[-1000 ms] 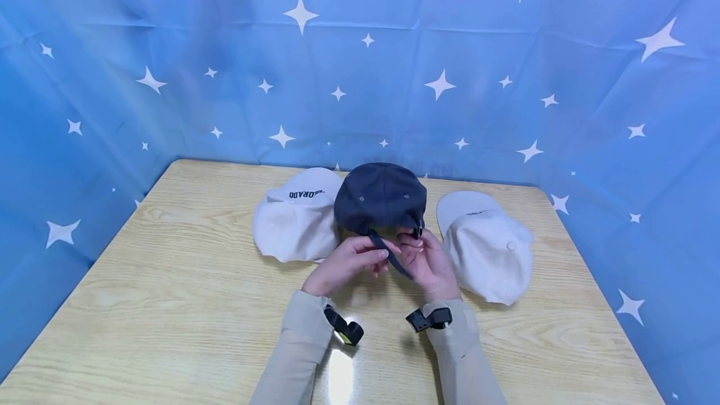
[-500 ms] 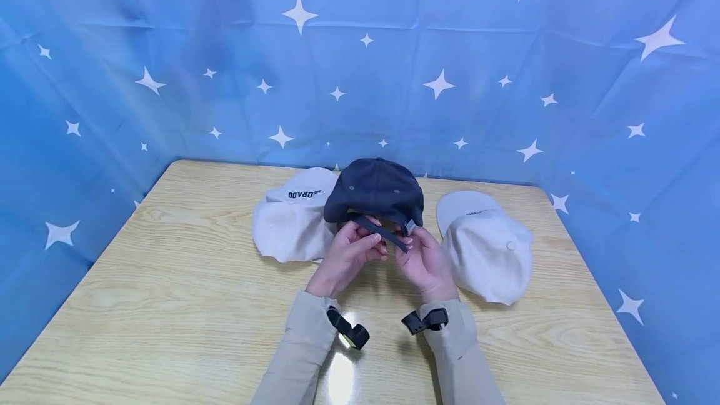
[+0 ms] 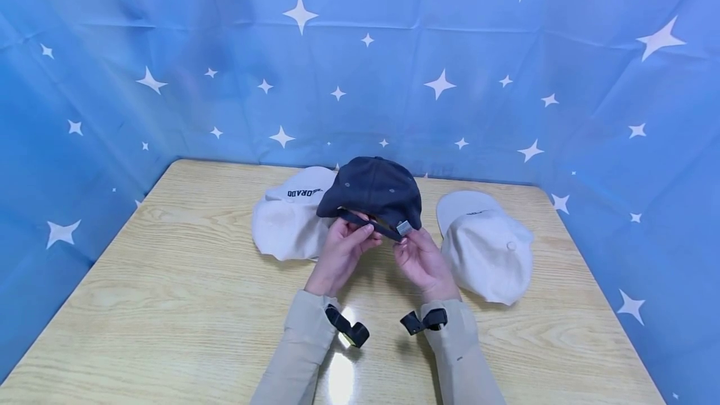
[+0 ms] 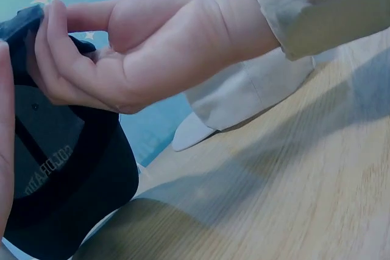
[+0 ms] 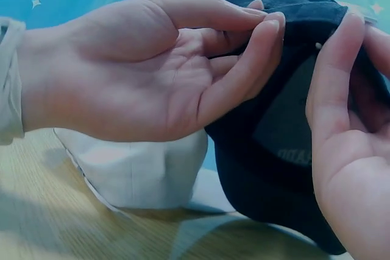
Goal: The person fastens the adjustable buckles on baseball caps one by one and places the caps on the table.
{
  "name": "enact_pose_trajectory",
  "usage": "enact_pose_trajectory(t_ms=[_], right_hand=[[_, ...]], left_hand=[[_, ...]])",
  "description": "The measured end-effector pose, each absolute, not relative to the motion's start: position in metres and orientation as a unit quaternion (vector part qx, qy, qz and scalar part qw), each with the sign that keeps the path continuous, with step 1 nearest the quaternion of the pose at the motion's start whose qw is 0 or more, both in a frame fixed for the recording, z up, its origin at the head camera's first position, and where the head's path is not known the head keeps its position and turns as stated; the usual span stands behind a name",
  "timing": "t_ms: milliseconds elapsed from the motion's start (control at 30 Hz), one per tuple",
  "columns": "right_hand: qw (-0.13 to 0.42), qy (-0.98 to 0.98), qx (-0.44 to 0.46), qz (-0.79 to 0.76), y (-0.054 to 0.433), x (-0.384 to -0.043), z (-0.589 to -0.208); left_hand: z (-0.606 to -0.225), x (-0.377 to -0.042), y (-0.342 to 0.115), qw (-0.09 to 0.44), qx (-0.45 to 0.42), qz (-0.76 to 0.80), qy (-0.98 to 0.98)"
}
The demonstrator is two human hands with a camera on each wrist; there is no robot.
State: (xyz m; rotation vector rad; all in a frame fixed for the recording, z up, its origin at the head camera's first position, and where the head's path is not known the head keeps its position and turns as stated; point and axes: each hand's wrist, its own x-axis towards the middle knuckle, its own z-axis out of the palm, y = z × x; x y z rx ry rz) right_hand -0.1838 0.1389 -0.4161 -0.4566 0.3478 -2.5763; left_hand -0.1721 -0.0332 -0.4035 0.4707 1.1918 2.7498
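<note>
A dark navy baseball cap (image 3: 372, 183) is held up by both hands, its back opening towards the person. My left hand (image 3: 340, 252) pinches the cap's strap (image 3: 387, 230) between thumb and fingers near the opening's left side. At the other side my right hand (image 3: 422, 262) pinches the strap end beside a silvery clasp (image 3: 404, 227). In the left wrist view, lettering (image 4: 52, 168) shows faintly inside the cap, below the right hand (image 4: 122, 47). The right wrist view has the left hand's (image 5: 152, 71) fingertips together on the cap's edge. Whether the strap passes through the clasp cannot be told.
A white cap (image 3: 289, 227) with dark lettering lies left of the navy cap, partly behind it. Another white cap (image 3: 489, 255) lies close to the right hand. The wooden table (image 3: 169, 305) ends at a blue star-patterned cloth (image 3: 382, 55).
The navy cap has moved slightly left and up and turned a little. The strap, earlier hanging loose towards the person, now lies along the opening, its end near the clasp at the right hand.
</note>
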Motion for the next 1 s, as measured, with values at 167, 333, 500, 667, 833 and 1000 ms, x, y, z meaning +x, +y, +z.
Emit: enact_pose_trajectory(t_ms=[167, 333, 500, 667, 833, 1000], right_hand=[[0.243, 0.184, -0.154, -0.940, 0.138, -0.184, -0.414], [0.233, 0.222, -0.138, -0.937, 0.135, -0.185, -0.412], [0.208, 0.226, -0.127, -0.943, 0.133, -0.184, -0.412], [0.217, 0.203, -0.136, -0.945, 0.134, -0.183, -0.412], [0.212, 0.182, -0.157, -0.947, 0.135, -0.184, -0.414], [0.199, 0.159, -0.155, -0.955, 0.136, -0.185, -0.416]], left_hand=[[-0.401, -0.173, -0.032, 0.035, 0.125, 0.923, 0.362], [-0.401, -0.173, -0.030, 0.028, 0.121, 0.923, 0.365], [-0.402, -0.173, -0.026, 0.022, 0.107, 0.915, 0.389], [-0.405, -0.175, -0.025, 0.022, 0.096, 0.884, 0.457], [-0.410, -0.177, -0.026, 0.059, 0.155, 0.778, 0.605], [-0.417, -0.177, -0.029, 0.107, 0.213, 0.652, 0.720]])
